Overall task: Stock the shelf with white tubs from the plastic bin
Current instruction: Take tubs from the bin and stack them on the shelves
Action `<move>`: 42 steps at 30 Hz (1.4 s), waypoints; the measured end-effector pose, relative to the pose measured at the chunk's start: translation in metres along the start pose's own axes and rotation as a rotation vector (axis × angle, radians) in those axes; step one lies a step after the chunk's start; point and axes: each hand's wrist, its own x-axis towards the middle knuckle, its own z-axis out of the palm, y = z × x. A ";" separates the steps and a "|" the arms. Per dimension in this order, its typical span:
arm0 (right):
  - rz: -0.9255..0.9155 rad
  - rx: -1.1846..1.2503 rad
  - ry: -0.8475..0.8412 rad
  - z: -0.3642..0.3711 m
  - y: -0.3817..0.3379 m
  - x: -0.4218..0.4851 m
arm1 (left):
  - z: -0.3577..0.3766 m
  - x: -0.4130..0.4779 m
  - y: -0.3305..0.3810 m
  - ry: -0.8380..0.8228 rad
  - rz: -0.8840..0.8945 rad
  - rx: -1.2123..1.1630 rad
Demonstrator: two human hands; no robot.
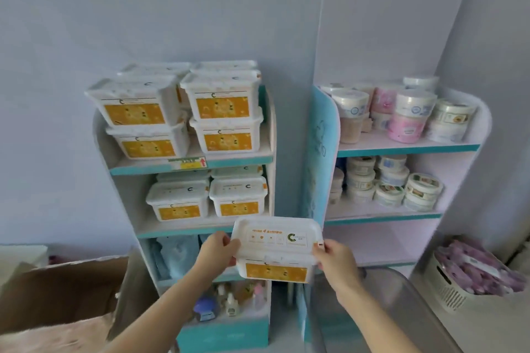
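Note:
I hold a white tub with an orange label [276,249] in front of the left shelf unit [269,129], just below its second board. My left hand [219,249] grips the tub's left side and my right hand [332,259] grips its right side. Several matching tubs stand stacked on the top board [183,106], and more tubs [206,198] sit in a single layer on the second board. The clear plastic bin [401,309] is at the lower right, under my right forearm; its inside is not visible.
A second shelf unit [407,149] on the right holds round jars. A cardboard box [63,289] stands at lower left. A white basket of purple packs [470,278] sits at far right. Bottles [229,301] fill the left unit's bottom compartment.

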 end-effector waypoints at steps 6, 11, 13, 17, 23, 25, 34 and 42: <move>0.005 0.149 -0.054 0.069 -0.045 0.037 | -0.053 0.045 -0.008 0.085 0.012 -0.109; -0.014 0.250 -0.031 0.113 -0.075 0.076 | -0.080 0.089 -0.007 0.084 0.036 -0.230; -0.014 0.295 -0.024 0.127 -0.084 0.093 | -0.085 0.106 -0.009 0.081 0.042 -0.290; 0.005 0.333 -0.007 0.145 -0.092 0.124 | -0.091 0.133 -0.010 0.080 0.065 -0.360; 0.030 0.434 0.006 0.163 -0.092 0.149 | -0.089 0.155 -0.008 0.000 0.141 -0.486; -0.012 0.459 0.002 0.168 -0.089 0.155 | -0.083 0.161 -0.012 -0.039 0.179 -0.501; -0.242 0.407 -0.152 0.184 -0.039 0.160 | -0.056 0.191 -0.042 -0.028 0.305 -0.428; -0.312 0.298 -0.064 0.190 -0.019 0.181 | -0.031 0.207 -0.057 0.049 0.344 -0.316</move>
